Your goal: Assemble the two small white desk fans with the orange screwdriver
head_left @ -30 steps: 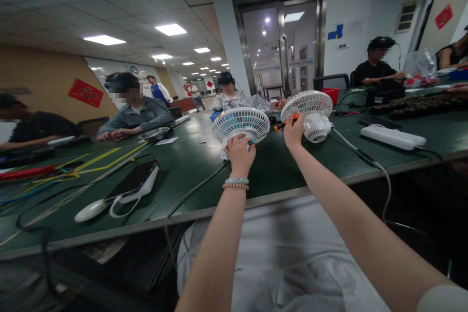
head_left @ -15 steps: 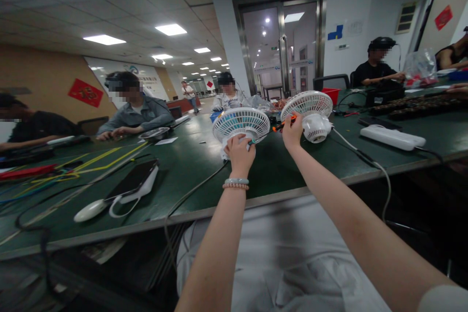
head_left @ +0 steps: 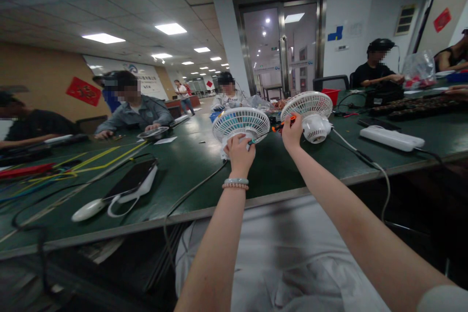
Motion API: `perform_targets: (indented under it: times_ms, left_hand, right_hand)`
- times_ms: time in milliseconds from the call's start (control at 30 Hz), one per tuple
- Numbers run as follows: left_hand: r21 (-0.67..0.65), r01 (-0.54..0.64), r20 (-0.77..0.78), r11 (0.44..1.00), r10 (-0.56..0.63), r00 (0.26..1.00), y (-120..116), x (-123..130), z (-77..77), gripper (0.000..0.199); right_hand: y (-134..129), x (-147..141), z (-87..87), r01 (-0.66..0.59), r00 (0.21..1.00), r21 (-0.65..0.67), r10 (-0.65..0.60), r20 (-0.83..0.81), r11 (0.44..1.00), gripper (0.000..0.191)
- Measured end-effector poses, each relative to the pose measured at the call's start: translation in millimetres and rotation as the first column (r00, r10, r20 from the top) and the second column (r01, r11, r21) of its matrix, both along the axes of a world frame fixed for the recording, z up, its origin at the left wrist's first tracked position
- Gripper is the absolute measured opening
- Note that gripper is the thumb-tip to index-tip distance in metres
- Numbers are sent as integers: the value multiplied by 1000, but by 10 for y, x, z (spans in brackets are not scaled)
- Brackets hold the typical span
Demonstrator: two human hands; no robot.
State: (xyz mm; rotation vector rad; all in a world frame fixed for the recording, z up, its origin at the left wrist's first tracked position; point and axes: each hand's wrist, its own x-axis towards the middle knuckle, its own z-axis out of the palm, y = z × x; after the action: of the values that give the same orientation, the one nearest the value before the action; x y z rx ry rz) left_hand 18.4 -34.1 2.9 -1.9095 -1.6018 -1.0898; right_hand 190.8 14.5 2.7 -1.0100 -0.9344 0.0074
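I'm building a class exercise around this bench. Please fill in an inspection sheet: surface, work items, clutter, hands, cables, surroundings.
Surface: green tabletop; no spill seen.
Work items: left fan and right fan, both white; orange-and-black tool.
Clutter: phone, white oval item, white bar-shaped unit.
Hands: left hand against left fan, exact grip unclear, small teal item at its fingers; right hand holds the tool.
Cables: left fan's cable runs over the front edge; so does right fan's.
Surroundings: other people seated nearby; glass doors behind.
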Motion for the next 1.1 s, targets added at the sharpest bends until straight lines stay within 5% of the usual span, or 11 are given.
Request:
perform_targets:
  times_ms: [867, 1100]
  left_hand:
    - [23, 12, 9, 1000, -12, 1000, 20, 3, -18, 16]
    - [5, 14, 2, 1000, -14, 1000, 3, 8, -8, 17]
  right_hand:
    - [-35, 5, 42, 12, 994, -18, -14, -107, 1000, 31]
    - [12, 10, -9, -45, 994, 52, 50, -99, 998, 11]
